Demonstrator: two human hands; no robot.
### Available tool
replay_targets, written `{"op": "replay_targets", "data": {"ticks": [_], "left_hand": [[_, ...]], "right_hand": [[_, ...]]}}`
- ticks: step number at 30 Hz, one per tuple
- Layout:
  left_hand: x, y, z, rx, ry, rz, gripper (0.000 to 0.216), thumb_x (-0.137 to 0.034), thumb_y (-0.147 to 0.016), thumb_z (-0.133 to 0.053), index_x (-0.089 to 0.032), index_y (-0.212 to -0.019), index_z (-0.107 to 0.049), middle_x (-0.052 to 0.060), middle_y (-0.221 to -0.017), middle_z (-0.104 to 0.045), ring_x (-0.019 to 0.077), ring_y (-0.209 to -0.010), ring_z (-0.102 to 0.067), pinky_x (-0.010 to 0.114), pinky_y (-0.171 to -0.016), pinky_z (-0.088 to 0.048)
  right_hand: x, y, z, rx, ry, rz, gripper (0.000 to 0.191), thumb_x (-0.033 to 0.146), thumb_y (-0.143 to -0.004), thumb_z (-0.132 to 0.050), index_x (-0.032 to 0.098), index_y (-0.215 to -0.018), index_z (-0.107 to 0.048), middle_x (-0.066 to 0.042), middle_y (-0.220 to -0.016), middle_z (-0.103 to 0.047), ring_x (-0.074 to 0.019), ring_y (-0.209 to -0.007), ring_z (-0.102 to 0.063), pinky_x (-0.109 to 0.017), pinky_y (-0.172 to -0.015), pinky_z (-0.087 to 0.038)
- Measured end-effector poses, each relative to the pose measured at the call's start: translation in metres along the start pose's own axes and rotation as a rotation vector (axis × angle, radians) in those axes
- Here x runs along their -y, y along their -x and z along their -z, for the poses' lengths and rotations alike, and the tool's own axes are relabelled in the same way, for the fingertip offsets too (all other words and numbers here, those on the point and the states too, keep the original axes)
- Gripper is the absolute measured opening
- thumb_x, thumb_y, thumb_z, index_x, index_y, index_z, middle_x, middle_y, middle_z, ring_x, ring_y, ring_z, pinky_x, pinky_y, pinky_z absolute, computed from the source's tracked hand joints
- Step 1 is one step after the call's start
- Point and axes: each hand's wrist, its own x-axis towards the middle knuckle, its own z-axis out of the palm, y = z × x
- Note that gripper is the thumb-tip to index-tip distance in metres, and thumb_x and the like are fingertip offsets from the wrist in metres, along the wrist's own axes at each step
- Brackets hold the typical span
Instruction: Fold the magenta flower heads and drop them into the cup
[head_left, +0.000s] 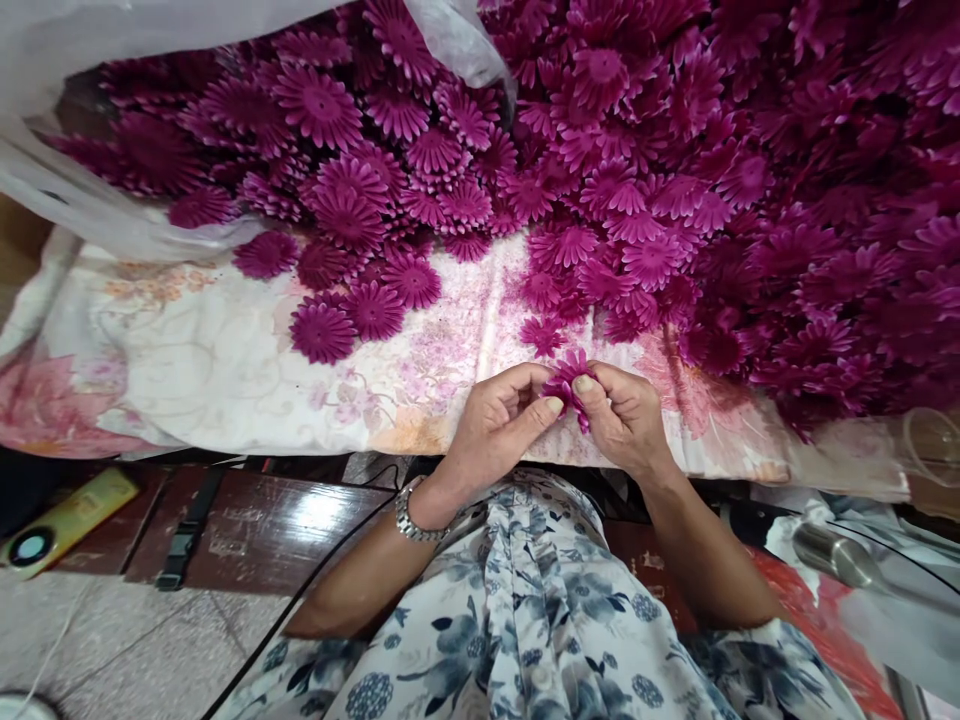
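Between my two hands, close above the table's front edge, is a magenta artificial flower head [568, 378] with many narrow petals. My left hand [504, 418] pinches its left side with thumb and fingers. My right hand [621, 410] grips the right side, thumb pressed on the petals. The fingers partly cover the flower, so I cannot tell whether it is one layer or several. A single small flower head [544, 335] lies on the cloth just beyond my fingertips. Large heaps of similar flower heads [652, 260] spread over the far and right parts of the table.
A floral tablecloth [225, 370] covers the table. At the far left, a translucent plastic bag [112, 215] lies around more flowers. A clear cup [930, 445] stands at the right edge. Below are a wooden bench [277, 530], a yellow phone-like object [75, 520] and a metal cylinder [836, 555].
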Motion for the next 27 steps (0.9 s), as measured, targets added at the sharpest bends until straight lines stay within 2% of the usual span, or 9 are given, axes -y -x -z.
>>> {"op": "replay_targets", "data": {"ticks": [6, 9, 11, 14, 18, 21, 23, 25, 27], "left_hand": [[0.004, -0.002, -0.005, -0.021, 0.255, 0.133, 0.021, -0.032, -0.071, -0.071, -0.017, -0.075, -0.057, -0.003, -0.062, -0.053, 0.0075, -0.053, -0.047, 0.02, -0.049, -0.038], [0.005, -0.003, -0.006, -0.058, 0.295, 0.14, 0.023, -0.031, -0.068, -0.074, -0.016, -0.073, -0.058, -0.002, -0.062, -0.055, 0.0081, -0.054, -0.049, 0.02, -0.051, -0.04], [0.006, -0.004, -0.005, -0.084, 0.296, 0.098, 0.021, -0.029, -0.068, -0.075, -0.016, -0.071, -0.059, -0.002, -0.064, -0.055, 0.0083, -0.058, -0.05, 0.02, -0.055, -0.043], [0.007, -0.004, -0.004, -0.084, 0.25, 0.073, 0.019, -0.03, -0.07, -0.073, -0.016, -0.072, -0.06, -0.001, -0.065, -0.056, 0.009, -0.06, -0.05, 0.021, -0.057, -0.044], [0.007, -0.003, -0.001, -0.072, 0.165, 0.059, 0.019, -0.031, -0.071, -0.072, -0.017, -0.07, -0.06, -0.002, -0.062, -0.054, 0.0089, -0.056, -0.048, 0.022, -0.054, -0.041], [0.005, -0.003, 0.002, -0.096, 0.173, 0.056, 0.018, -0.028, -0.07, -0.073, -0.016, -0.067, -0.06, -0.003, -0.058, -0.051, 0.007, -0.053, -0.043, 0.02, -0.051, -0.036], [0.004, -0.004, 0.002, -0.123, 0.22, 0.098, 0.019, -0.028, -0.067, -0.075, -0.017, -0.066, -0.06, -0.004, -0.056, -0.049, 0.0062, -0.05, -0.041, 0.019, -0.048, -0.034], [0.003, -0.005, 0.002, -0.15, 0.282, 0.139, 0.02, -0.028, -0.064, -0.076, -0.017, -0.066, -0.06, -0.005, -0.053, -0.048, 0.0056, -0.048, -0.04, 0.019, -0.046, -0.032], [0.002, -0.007, 0.001, -0.175, 0.325, 0.158, 0.019, -0.028, -0.062, -0.077, -0.017, -0.066, -0.061, -0.005, -0.052, -0.048, 0.0052, -0.048, -0.04, 0.018, -0.045, -0.032]], "right_hand": [[0.002, -0.004, -0.005, -0.047, 0.178, 0.123, 0.031, 0.026, -0.09, -0.044, 0.021, -0.061, -0.033, 0.005, -0.058, -0.034, -0.0092, -0.053, -0.036, -0.025, -0.052, -0.029], [0.001, -0.003, -0.005, -0.09, 0.171, 0.126, 0.01, 0.029, -0.088, -0.051, 0.021, -0.083, -0.048, 0.0, -0.073, -0.049, -0.0129, -0.068, -0.049, -0.027, -0.061, -0.04], [0.001, -0.003, -0.005, -0.163, 0.152, 0.142, 0.016, 0.029, -0.083, -0.058, 0.022, -0.096, -0.05, -0.003, -0.085, -0.055, -0.0157, -0.08, -0.054, -0.031, -0.07, -0.044], [0.003, -0.002, -0.005, -0.223, 0.178, 0.216, 0.014, 0.024, -0.08, -0.062, 0.023, -0.093, -0.056, -0.004, -0.088, -0.057, -0.0186, -0.086, -0.055, -0.035, -0.076, -0.046], [0.002, -0.006, -0.003, -0.211, 0.237, 0.227, 0.003, 0.021, -0.083, -0.058, 0.022, -0.083, -0.06, -0.004, -0.082, -0.058, -0.0175, -0.079, -0.056, -0.034, -0.07, -0.046], [-0.009, -0.015, 0.013, -0.337, 0.335, 0.185, 0.007, 0.02, -0.084, -0.056, 0.021, -0.08, -0.061, -0.003, -0.075, -0.058, -0.0165, -0.072, -0.055, -0.032, -0.066, -0.045], [-0.019, -0.021, 0.032, -0.428, 0.512, 0.157, 0.009, 0.021, -0.084, -0.055, 0.02, -0.082, -0.063, -0.005, -0.077, -0.06, -0.0185, -0.076, -0.056, -0.034, -0.069, -0.045], [-0.026, -0.025, 0.051, -0.486, 0.716, 0.133, 0.016, 0.025, -0.084, -0.055, 0.018, -0.095, -0.066, -0.01, -0.089, -0.061, -0.0234, -0.087, -0.056, -0.041, -0.079, -0.044], [-0.024, -0.025, 0.059, -0.518, 0.785, 0.124, 0.029, 0.027, -0.083, -0.057, 0.017, -0.109, -0.063, -0.013, -0.102, -0.06, -0.0276, -0.1, -0.053, -0.046, -0.086, -0.041]]}}
